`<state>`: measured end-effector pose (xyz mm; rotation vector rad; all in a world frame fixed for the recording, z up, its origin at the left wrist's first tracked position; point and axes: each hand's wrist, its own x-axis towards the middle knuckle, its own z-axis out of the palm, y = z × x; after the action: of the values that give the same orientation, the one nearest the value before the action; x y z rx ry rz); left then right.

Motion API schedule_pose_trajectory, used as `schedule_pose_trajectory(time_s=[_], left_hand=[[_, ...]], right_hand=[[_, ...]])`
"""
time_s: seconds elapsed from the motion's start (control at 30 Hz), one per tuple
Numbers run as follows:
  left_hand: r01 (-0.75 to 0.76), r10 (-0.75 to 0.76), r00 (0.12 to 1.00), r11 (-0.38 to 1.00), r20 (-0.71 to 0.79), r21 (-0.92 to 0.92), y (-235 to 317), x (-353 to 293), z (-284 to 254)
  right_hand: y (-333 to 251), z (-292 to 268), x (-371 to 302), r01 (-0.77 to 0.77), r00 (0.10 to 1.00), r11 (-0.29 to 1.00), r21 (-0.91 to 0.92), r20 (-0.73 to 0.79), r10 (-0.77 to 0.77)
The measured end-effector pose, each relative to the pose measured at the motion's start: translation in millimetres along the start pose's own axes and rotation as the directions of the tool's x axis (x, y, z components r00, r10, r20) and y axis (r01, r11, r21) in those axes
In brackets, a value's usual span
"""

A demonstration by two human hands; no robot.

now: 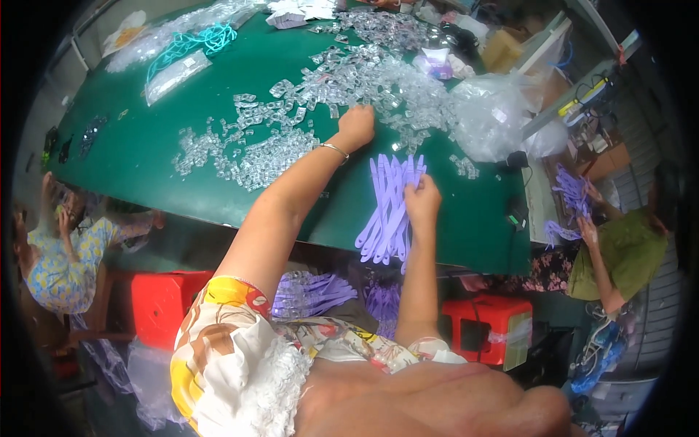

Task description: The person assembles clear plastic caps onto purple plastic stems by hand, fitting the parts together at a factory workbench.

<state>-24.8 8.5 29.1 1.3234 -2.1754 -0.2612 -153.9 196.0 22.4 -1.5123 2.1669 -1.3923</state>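
Observation:
My right hand (424, 199) is closed on a fanned bunch of purple straps (386, 211) at their upper ends. The long flat strips hang down toward the near table edge, with small holes at their lower tips. My left hand (357, 128), a bracelet on its wrist, reaches across to the near side of a big heap of small clear plastic pieces (357, 76). Its fingers are curled closed and hidden behind the back of the hand, so what they hold, if anything, does not show. More clear pieces (273, 156) lie left of my left forearm.
The green table (466, 218) carries clear plastic bags (488, 116) at right and turquoise cord (200, 47) at far left. Purple straps (313, 291) lie below the near edge, between red stools (167, 309). One person sits at left; another at right handles purple straps (571, 191).

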Motion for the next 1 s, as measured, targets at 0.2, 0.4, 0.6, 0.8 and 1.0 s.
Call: schedule_pose_trajectory(time_s=[0.2,0.4,0.6,0.8,1.0], left_hand=[[0.129,-0.121,0.991,0.967,0.049,-0.218,-7,-10,-8],[0.399,-0.061,0.909,0.414,0.413,-0.818,22,-63,-59],[0.446,0.038,0.895,-0.085,0.445,-0.891,47,-154,-111],[0.450,0.090,0.892,-0.282,0.444,-0.847,56,-207,-136],[0.360,0.069,0.930,-0.365,0.360,-0.859,59,-239,-166]], right_hand=[[-18,-5,3,-0.125,0.990,0.913,0.389,0.113,0.088],[-26,-25,0,-0.438,0.894,0.498,0.748,0.423,0.152],[-64,-43,-13,-0.334,0.927,0.441,0.833,0.374,-0.006],[-103,-56,-44,-0.248,0.935,0.526,0.813,0.343,-0.089],[-151,-66,-89,-0.246,0.888,0.627,0.739,0.431,-0.159]])
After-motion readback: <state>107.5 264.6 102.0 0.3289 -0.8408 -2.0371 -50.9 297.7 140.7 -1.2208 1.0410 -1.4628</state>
